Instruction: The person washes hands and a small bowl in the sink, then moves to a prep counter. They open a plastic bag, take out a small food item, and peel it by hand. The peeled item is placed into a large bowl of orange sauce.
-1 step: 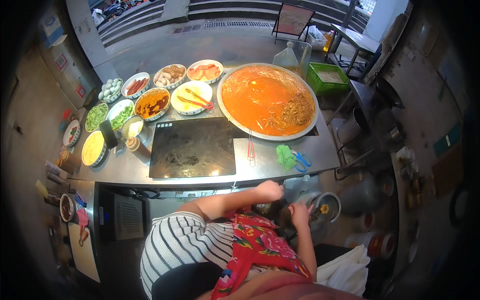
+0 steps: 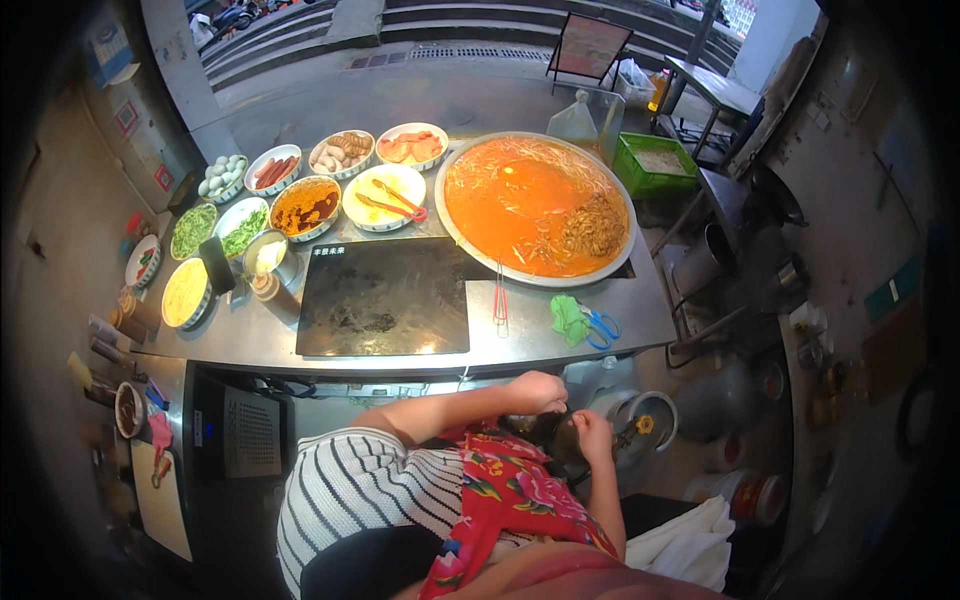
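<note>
My left hand (image 2: 540,392) is closed, reaching past the front edge of the steel counter (image 2: 525,352). Close by on its right, my right hand (image 2: 592,434) is closed too, fingers pinched toward the left one. Whatever lies between the fingertips is too small and dark to make out. Beneath the hands are dark round shapes, partly hidden by my arms and the red floral apron (image 2: 505,470). Just right of my right hand is a yellow valve knob (image 2: 644,425) on a grey cylinder, with a round rim around it.
On the counter are a black griddle (image 2: 385,300), a large pan of red-orange broth (image 2: 500,215), red-handled tongs (image 2: 395,200), blue-handled scissors (image 2: 603,327) beside a green cloth (image 2: 570,318), and several bowls of food. A white cloth (image 2: 685,548) hangs at my lower right.
My right hand has moved slightly left and down, and its spread fingers have closed. My left hand has come a little lower, so the two are nearer each other.
</note>
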The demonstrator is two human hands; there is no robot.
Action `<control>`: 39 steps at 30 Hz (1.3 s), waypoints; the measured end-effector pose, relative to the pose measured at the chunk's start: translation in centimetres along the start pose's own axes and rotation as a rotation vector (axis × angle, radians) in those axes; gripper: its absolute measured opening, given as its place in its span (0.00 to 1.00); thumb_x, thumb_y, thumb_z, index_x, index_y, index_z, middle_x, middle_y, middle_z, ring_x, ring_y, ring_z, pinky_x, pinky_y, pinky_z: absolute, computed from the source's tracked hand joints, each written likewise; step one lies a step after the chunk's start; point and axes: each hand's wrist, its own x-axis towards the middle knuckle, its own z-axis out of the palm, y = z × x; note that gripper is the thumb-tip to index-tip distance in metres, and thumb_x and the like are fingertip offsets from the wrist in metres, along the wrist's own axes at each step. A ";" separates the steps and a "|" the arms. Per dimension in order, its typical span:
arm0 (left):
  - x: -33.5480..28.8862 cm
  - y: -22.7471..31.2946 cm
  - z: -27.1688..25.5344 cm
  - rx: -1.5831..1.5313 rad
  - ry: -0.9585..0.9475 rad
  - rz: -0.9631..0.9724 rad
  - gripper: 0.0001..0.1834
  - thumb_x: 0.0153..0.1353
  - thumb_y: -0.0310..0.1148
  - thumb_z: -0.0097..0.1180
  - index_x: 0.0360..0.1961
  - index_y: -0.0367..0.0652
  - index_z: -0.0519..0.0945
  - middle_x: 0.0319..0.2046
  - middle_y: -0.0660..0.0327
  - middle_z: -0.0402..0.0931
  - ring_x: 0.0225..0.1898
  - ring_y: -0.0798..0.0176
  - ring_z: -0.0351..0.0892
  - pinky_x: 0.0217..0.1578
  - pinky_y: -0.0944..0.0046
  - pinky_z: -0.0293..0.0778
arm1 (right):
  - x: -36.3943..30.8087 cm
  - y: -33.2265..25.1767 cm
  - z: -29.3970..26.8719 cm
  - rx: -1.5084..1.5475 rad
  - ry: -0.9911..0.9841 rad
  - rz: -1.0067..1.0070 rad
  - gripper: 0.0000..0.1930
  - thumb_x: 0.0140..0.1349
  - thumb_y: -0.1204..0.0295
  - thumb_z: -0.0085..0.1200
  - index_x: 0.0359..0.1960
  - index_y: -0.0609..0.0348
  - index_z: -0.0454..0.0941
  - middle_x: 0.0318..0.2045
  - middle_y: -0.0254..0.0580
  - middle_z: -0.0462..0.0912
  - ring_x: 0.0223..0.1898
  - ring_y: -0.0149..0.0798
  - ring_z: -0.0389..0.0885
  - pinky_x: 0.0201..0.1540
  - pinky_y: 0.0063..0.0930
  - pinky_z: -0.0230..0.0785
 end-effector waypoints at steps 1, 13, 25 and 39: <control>-0.7 0.3 0.8 -0.201 0.121 -0.023 0.13 0.56 0.42 0.59 0.31 0.42 0.83 0.28 0.52 0.80 0.31 0.52 0.80 0.33 0.56 0.73 | -0.5 0.1 0.4 0.329 0.063 -0.016 0.08 0.66 0.70 0.51 0.38 0.59 0.81 0.32 0.41 0.84 0.32 0.36 0.82 0.39 0.28 0.74; -9.7 5.9 5.8 -0.826 0.232 -0.571 0.10 0.62 0.37 0.60 0.37 0.42 0.81 0.24 0.67 0.78 0.21 0.75 0.73 0.23 0.73 0.70 | -6.8 -3.5 2.2 1.227 -0.307 0.327 0.07 0.67 0.73 0.51 0.44 0.60 0.75 0.34 0.35 0.79 0.33 0.28 0.81 0.33 0.19 0.76; -14.5 9.5 7.3 -0.513 0.325 -0.551 0.15 0.56 0.42 0.64 0.34 0.39 0.81 0.29 0.59 0.82 0.30 0.65 0.80 0.33 0.64 0.75 | -14.0 -6.3 5.2 1.275 -0.482 0.189 0.09 0.66 0.76 0.47 0.47 0.60 0.71 0.31 0.35 0.76 0.26 0.25 0.72 0.29 0.16 0.65; -32.7 9.4 9.1 -1.128 0.459 -0.729 0.18 0.67 0.45 0.49 0.33 0.41 0.81 0.28 0.65 0.81 0.21 0.73 0.73 0.22 0.72 0.70 | -21.3 -15.7 14.5 0.834 -0.430 0.069 0.13 0.64 0.77 0.53 0.51 0.61 0.74 0.29 0.28 0.73 0.25 0.20 0.67 0.28 0.13 0.59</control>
